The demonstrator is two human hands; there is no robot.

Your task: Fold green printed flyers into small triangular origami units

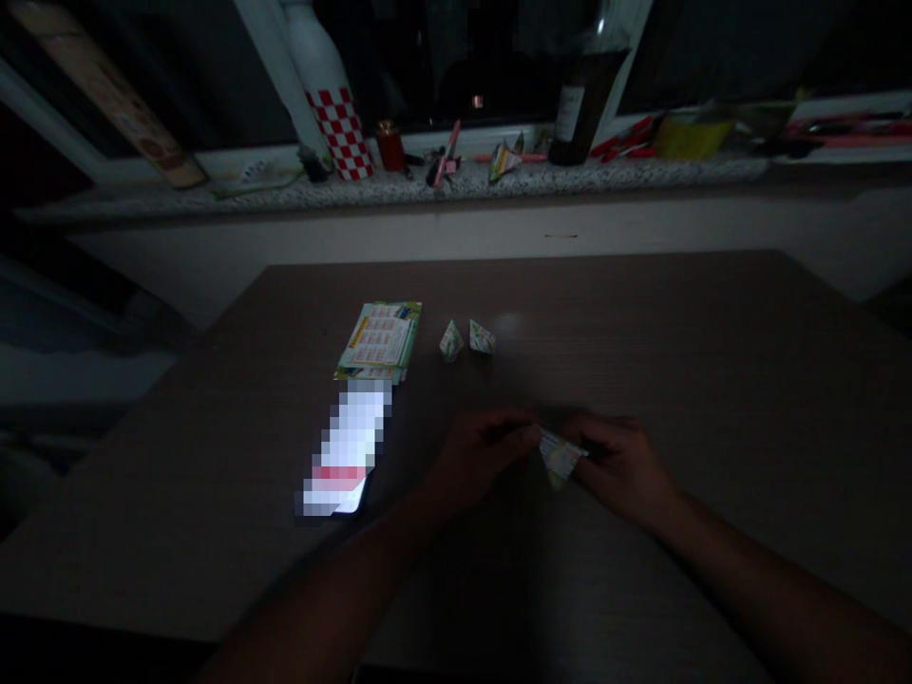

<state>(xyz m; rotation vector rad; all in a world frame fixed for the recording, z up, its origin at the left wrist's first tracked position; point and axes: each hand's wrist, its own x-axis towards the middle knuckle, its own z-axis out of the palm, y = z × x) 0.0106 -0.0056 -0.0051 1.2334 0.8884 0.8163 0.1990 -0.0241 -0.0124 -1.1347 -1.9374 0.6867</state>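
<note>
The folded paper (560,456) is partly covered by the fingers of the left hand (474,461) and the right hand (623,465) that pinch it, so its full shape cannot be told. The left forearm (342,589) and the right forearm (769,579) are cut off by the lower picture edge. The screen of the phone (346,461), towards the left edge of the table (712,361), is blurred into blocks. The print on the paper stack (381,340) is too small to be read. Beyond the far edge, the white bottle (324,85) and the dark bottle (580,95) are cut off at the top
</note>
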